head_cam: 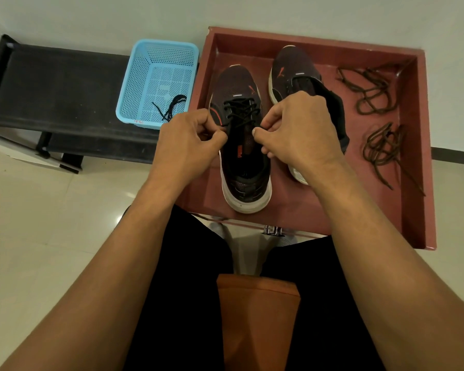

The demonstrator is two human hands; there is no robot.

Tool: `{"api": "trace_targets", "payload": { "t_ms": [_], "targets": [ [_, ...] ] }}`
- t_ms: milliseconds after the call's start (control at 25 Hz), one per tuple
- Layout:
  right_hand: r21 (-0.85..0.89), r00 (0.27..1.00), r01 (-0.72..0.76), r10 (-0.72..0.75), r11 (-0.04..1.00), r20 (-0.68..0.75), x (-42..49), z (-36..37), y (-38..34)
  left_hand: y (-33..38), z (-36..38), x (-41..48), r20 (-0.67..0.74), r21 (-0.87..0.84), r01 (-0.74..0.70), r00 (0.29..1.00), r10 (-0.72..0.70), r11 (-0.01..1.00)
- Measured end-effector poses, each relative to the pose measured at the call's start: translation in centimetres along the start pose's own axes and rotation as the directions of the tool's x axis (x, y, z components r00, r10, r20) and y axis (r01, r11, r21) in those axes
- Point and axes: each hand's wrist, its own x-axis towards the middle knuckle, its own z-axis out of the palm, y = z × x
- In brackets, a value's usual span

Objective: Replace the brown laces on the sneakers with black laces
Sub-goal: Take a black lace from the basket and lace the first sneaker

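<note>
1. The left hand (189, 141) is curling its fingers and pinching the black lace (243, 111) at the left edge of the near sneaker (245, 170).
2. The right hand (298, 127) is pinching the same lace at the right edge of that sneaker's opening, with thumb and forefinger closed on it.
3. The black lace is crossing the near sneaker's eyelets in several rows; its ends are hiding inside the fingers.
4. The near sneaker is standing on the red tabletop (397, 210), toe pointing far, heel at the near edge.
5. The far sneaker (292, 68) is standing just right of it, without a lace, partly behind the right hand.
6. The far brown lace (370, 89) and the near brown lace (383, 148) are lying loose at the right side of the tabletop, well apart from the sneakers.
7. A spare black lace (170, 109) is lying in the blue basket (134, 84), which is sitting on the black bench (65, 89) to the left.
</note>
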Motion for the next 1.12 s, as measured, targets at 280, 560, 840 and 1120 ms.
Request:
{"api": "trace_targets", "payload": {
  "t_ms": [280,560,840,1120],
  "targets": [
    [0.03,1.0,0.003,-0.004,1.0,0.015,0.0,-0.1,0.1,-0.4,0.2,0.2,0.027,-0.041,0.008,1.0,-0.007,0.999],
    [0.092,0.999,-0.017,0.013,0.996,0.042,0.0,-0.3,0.1,-1.4,0.3,1.4,-0.036,-0.058,0.078,0.996,-0.08,0.995],
    [0.148,0.999,0.034,-0.028,0.988,-0.047,0.2,-0.3,0.5,-1.5,0.8,1.7,0.074,0.167,0.055,0.995,-0.068,0.984],
    [0.161,0.976,0.202,-0.185,0.966,-0.113,0.7,-0.5,-0.1,-1.8,-0.2,1.3,-0.051,-0.188,0.123,0.99,-0.134,0.975]
  ]
}}
